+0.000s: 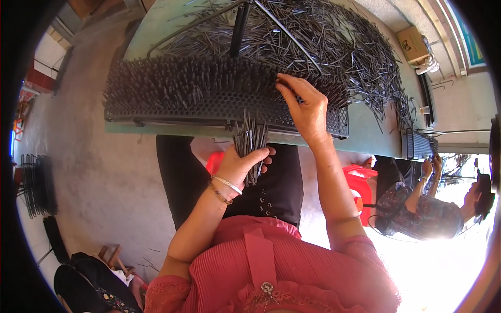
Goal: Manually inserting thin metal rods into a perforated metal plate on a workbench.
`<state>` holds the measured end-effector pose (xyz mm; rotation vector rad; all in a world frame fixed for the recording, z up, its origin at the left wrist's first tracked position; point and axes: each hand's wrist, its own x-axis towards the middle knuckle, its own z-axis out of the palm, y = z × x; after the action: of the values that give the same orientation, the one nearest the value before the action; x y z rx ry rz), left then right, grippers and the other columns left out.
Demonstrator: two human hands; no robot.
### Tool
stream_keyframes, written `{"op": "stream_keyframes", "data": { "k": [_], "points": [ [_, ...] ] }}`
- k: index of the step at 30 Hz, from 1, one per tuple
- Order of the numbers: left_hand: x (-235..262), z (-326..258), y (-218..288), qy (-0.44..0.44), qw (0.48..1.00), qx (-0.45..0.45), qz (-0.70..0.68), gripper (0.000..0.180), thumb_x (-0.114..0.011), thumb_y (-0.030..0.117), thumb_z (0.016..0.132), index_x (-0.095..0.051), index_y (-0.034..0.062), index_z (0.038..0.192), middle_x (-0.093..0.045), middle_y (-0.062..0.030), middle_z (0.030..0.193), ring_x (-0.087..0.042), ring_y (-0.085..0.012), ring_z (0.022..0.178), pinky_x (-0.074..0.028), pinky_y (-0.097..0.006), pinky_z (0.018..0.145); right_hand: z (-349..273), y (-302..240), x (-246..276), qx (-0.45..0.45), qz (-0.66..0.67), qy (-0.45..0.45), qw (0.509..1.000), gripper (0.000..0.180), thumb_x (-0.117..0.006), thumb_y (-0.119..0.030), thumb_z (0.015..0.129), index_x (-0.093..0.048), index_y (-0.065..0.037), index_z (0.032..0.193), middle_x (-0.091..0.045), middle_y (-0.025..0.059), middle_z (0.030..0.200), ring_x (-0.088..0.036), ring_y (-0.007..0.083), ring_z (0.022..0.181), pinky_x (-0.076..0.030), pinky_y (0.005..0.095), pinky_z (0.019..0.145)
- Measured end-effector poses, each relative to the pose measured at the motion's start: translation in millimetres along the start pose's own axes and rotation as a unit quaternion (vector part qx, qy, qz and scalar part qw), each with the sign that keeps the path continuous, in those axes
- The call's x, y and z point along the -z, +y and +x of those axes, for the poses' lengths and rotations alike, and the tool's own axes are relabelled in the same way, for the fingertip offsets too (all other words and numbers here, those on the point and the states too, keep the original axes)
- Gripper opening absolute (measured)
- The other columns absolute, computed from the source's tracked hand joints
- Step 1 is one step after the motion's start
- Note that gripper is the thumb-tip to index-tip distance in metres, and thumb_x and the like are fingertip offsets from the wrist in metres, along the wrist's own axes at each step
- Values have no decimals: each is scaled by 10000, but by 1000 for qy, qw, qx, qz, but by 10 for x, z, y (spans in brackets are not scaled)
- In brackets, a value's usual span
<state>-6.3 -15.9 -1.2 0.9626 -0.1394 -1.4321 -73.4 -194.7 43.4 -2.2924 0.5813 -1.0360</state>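
Observation:
My left hand (240, 164) is closed round a bundle of thin dark sticks (252, 138), held upright in front of the table's near edge. A black rack (209, 104) with a honeycomb of round holes lies along that edge. Many dark sticks (167, 78) stand upright in its far rows, while holes nearer me are bare. My right hand (307, 101) is over the right part of the rack, thumb and forefinger pinched together at the standing sticks. What the pinch holds, if anything, is too small to make out.
Behind the rack, a large heap of loose dark sticks (334, 36) covers much of the green table (373, 135). A metal frame (242, 26) rises over it. A cardboard box (412, 46) is at the far right. Another person (425, 208) works at a similar rack (419, 145) on the right.

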Motion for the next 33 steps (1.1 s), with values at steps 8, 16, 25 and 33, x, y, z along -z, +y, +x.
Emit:
{"op": "stream_keyframes", "data": {
  "k": [8, 16, 25, 33],
  "points": [
    [3, -3, 4, -4, 1000, -7, 8, 181, -642, 90, 853, -614, 4, 1010, -662, -85, 899, -621, -138, 750, -519, -261, 612, -41, -28, -54, 41, -49, 44, 997, 146, -671, -19, 793, -673, -14, 938, -670, 122, 898, -637, 273, 785, -516, 329, 693],
    [12, -6, -13, -1, 1000, -16, 11, 197, -644, 79, 846, -607, -5, 1021, -669, -105, 913, -628, -146, 740, -521, -265, 610, 9, -71, -6, 129, -95, -6, 987, 173, -670, -4, 779, -662, -12, 952, -663, 114, 875, -620, 279, 805, -510, 351, 691],
    [0, -21, 32, 10, 1000, -5, -17, 202, -606, 83, 868, -594, -9, 1047, -667, -127, 957, -643, -174, 775, -550, -295, 642, 61, -48, -8, 98, -85, -22, 991, 188, -655, -3, 797, -659, 3, 985, -668, 132, 903, -636, 295, 813, -513, 352, 706],
    [57, -21, 34, -10, 1000, -7, -9, 221, -618, 88, 864, -594, -5, 1063, -667, -121, 971, -633, -162, 783, -541, -288, 644, 4, 9, -28, 84, -99, 1, 992, 228, -633, 13, 812, -665, -17, 1035, -676, 119, 935, -631, 266, 826, -506, 335, 733]
  ]
}}
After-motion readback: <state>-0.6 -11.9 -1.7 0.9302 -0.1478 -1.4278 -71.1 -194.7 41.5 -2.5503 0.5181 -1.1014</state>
